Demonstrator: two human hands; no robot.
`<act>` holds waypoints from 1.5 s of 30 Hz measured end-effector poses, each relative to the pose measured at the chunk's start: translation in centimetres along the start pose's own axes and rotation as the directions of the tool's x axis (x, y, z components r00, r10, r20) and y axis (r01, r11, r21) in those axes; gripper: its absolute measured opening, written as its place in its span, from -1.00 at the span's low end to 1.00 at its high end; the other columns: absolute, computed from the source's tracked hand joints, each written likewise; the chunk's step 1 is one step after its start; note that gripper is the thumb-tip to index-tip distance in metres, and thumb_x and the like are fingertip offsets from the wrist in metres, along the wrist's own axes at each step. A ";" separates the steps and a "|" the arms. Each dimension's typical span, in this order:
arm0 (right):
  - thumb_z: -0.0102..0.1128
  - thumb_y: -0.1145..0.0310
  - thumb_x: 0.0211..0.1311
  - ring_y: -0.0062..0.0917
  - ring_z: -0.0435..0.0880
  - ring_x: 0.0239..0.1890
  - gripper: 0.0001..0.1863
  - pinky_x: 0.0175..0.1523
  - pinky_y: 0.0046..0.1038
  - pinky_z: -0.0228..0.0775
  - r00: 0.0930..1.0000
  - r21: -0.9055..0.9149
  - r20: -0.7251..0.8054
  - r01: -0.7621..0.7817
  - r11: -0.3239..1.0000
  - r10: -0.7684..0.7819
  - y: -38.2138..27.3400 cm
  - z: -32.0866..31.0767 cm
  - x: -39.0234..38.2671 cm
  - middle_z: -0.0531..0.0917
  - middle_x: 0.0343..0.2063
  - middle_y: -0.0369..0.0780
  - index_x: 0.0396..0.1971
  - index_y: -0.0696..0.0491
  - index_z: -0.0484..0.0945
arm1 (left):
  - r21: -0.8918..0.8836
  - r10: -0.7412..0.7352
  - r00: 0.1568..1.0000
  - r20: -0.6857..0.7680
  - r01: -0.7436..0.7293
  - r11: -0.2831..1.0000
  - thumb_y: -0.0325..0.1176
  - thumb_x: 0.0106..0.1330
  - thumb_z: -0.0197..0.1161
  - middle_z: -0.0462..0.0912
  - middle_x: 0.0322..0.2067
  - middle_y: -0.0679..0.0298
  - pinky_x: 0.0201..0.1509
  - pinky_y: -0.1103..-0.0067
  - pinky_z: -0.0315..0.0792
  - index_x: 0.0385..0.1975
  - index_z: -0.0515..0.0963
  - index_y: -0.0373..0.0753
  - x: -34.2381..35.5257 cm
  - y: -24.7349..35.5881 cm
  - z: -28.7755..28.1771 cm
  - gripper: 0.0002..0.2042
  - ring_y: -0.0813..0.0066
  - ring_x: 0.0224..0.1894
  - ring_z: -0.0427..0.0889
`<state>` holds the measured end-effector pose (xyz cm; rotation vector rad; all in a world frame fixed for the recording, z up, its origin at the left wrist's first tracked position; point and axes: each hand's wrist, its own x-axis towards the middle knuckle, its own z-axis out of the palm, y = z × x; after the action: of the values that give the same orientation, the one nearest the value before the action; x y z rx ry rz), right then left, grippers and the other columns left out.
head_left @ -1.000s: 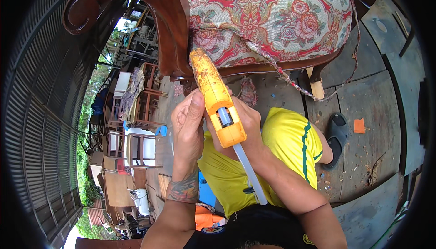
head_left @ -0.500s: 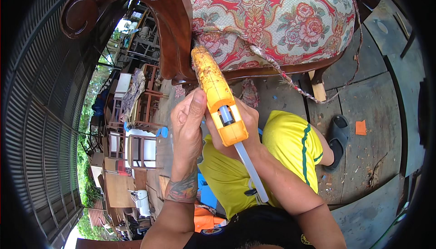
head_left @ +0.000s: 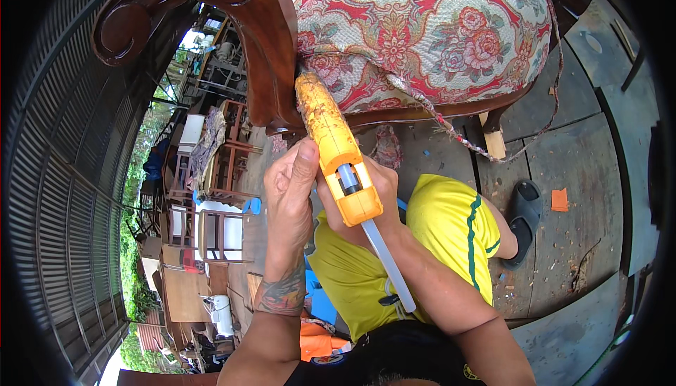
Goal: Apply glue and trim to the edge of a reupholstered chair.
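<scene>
A yellow, stained glue gun (head_left: pixel 327 125) with a translucent glue stick (head_left: pixel 391 266) out of its back end points at where the floral upholstered seat (head_left: pixel 422 34) meets the carved dark wood frame (head_left: pixel 267 55) of a chair. My right hand (head_left: pixel 372 196) grips the gun from underneath, mostly hidden by its body. Beside it, my left hand (head_left: pixel 289 189) is closed against the gun's left side, thumb up. The gun's tip is hidden at the seam. A frayed braided cord (head_left: pixel 442 120) hangs along the seat.
My knee in yellow shorts (head_left: pixel 443 224) and a sandalled foot (head_left: pixel 523 224) are below the chair on a worn board floor (head_left: pixel 563 259). An orange scrap (head_left: pixel 560 199) lies there. Stacked chairs (head_left: pixel 218 231) and other furniture fill the left, beside a slatted metal wall (head_left: pixel 63 175).
The chair sits slightly lower and further right in the picture than a second ago. Both hands and the glue gun are nearly still, in the same grip.
</scene>
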<state>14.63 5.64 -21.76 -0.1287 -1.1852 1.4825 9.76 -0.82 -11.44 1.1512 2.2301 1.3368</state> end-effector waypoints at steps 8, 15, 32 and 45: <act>0.45 0.48 0.03 -0.10 0.76 -0.41 -0.66 -0.33 -0.23 0.61 1.000 0.018 -0.024 -0.012 1.000 0.012 -0.2 0.3 0.0 0.67 -0.45 -0.04 -0.20 0.23 0.55 | -0.010 0.000 1.000 0.006 0.000 1.000 0.03 0.66 -0.07 0.70 0.03 -0.17 0.16 0.40 0.63 0.20 0.48 -0.51 0.1 0.2 0.1 -0.41 0.26 0.02 0.75; 0.45 0.48 0.03 -0.13 0.77 -0.42 -0.68 -0.33 -0.26 0.62 1.000 0.005 -0.020 0.004 1.000 -0.004 -0.3 0.4 0.0 0.68 -0.45 -0.06 -0.22 0.23 0.56 | 0.003 -0.013 1.000 0.016 0.013 1.000 0.05 0.66 -0.07 0.71 0.02 -0.15 0.13 0.41 0.63 0.23 0.46 -0.52 0.1 0.3 0.1 -0.39 0.29 0.00 0.75; 0.44 0.50 0.02 -0.14 0.76 -0.42 -0.70 -0.33 -0.26 0.63 0.999 -0.007 -0.041 0.005 1.000 -0.005 -0.5 0.5 0.0 0.67 -0.46 -0.07 -0.25 0.23 0.57 | 0.008 -0.022 1.000 0.020 0.021 1.000 0.05 0.66 -0.08 0.71 0.02 -0.14 0.13 0.41 0.63 0.26 0.45 -0.52 0.1 0.3 -0.1 -0.38 0.28 0.00 0.75; 0.45 0.52 0.00 -0.11 0.76 -0.42 -0.69 -0.32 -0.26 0.62 1.000 0.006 -0.012 -0.020 1.000 0.021 -0.4 0.4 -0.4 0.67 -0.46 -0.04 -0.24 0.22 0.55 | 0.009 -0.041 0.999 0.009 0.041 0.999 0.04 0.66 -0.07 0.70 0.04 -0.15 0.19 0.39 0.61 0.27 0.43 -0.53 -0.2 0.1 -0.3 -0.37 0.24 0.06 0.73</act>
<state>14.79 4.96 -21.48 -0.1461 -1.1726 1.5010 9.80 -1.14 -11.23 1.1060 2.2424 1.3044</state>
